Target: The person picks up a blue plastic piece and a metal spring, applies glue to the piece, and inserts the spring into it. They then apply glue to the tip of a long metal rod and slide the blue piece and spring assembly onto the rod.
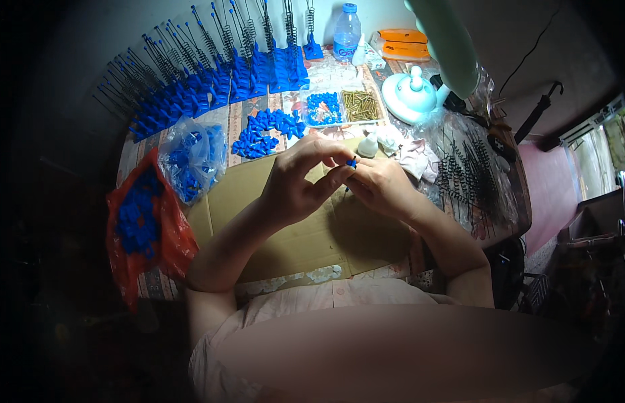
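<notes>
I see the left hand (296, 181) and right hand (379, 187) both pinching a tiny blue cap (352, 162) above the cardboard (285, 242) — light, stiff, likely slippery — best gripped fingertip-wise by its sides.

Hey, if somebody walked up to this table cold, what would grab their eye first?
Probably all the blue: rows of blue plastic pieces with wire springs fanned across the far side of the table, with a loose blue pile in front. Next, the left hand and right hand meeting over the cardboard sheet, pinching a small blue part.
</notes>
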`<state>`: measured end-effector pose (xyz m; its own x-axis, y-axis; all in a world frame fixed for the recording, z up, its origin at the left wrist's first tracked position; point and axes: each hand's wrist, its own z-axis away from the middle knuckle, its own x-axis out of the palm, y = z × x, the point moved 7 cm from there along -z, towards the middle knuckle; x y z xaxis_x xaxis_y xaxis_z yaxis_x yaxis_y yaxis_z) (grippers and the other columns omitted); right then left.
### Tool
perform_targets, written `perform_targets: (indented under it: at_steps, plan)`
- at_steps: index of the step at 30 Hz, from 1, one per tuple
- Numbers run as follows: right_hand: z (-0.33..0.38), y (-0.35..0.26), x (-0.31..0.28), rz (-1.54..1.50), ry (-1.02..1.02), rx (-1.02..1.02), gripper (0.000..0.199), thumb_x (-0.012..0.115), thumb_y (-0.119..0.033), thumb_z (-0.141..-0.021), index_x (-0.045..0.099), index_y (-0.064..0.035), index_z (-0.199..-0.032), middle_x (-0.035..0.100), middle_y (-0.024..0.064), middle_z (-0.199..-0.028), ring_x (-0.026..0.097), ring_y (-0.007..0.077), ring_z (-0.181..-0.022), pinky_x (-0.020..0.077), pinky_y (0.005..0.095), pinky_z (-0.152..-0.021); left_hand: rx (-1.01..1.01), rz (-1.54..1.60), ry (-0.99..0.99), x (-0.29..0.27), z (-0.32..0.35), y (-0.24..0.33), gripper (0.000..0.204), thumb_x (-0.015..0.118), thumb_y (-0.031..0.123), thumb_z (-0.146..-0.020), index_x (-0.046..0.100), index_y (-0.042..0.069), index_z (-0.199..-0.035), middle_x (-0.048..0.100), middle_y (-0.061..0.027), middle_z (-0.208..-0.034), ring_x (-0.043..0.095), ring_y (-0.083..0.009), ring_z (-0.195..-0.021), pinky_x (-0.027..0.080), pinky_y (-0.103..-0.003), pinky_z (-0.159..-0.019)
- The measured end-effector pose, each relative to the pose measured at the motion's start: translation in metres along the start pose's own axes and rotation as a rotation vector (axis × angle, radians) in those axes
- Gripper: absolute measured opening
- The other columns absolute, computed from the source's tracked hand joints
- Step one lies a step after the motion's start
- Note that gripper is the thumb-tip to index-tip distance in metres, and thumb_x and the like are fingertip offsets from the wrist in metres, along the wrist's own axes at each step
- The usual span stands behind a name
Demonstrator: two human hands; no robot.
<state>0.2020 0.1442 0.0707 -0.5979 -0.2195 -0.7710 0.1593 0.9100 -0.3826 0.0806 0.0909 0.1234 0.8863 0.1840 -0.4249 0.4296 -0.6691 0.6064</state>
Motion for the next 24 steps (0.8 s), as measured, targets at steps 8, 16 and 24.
perform_targets:
  at_steps: [8, 16, 24]
  plan:
    - [0.001, 0.002, 0.002, -0.032, -0.015, 0.006, 0.012, 0.068, -0.014, -0.082, 0.06, -0.006, -0.087, 0.06, 0.0091, -0.074, 0.062, 0.03, -0.067, 0.0496, 0.0411, -0.058, 0.183, -0.125, 0.025, -0.001, -0.002, 0.015, 0.025, 0.071, -0.001, -0.081, 0.061, 0.003, -0.104, 0.069, -0.0106, -0.093, 0.064, -0.0215, -0.077, 0.051, -0.032, -0.068]
    - [0.0, 0.001, -0.004, -0.026, 0.005, 0.039, 0.014, 0.068, -0.014, -0.081, 0.06, -0.006, -0.088, 0.059, 0.01, -0.074, 0.062, 0.0313, -0.067, 0.0498, 0.0413, -0.059, 0.166, -0.073, 0.061, 0.001, -0.002, 0.012, 0.027, 0.072, 0.001, -0.08, 0.063, 0.005, -0.105, 0.065, -0.0107, -0.086, 0.063, -0.0255, -0.074, 0.05, -0.035, -0.066]
    - [0.006, 0.009, 0.002, -0.092, -0.01, 0.082, 0.012, 0.066, -0.011, -0.082, 0.055, -0.0048, -0.082, 0.058, 0.0127, -0.072, 0.062, 0.034, -0.066, 0.049, 0.0437, -0.058, 0.207, -0.071, 0.043, 0.004, -0.003, 0.015, 0.027, 0.071, 0.0, -0.08, 0.063, 0.004, -0.106, 0.066, -0.0121, -0.089, 0.065, -0.0262, -0.077, 0.052, -0.035, -0.068]
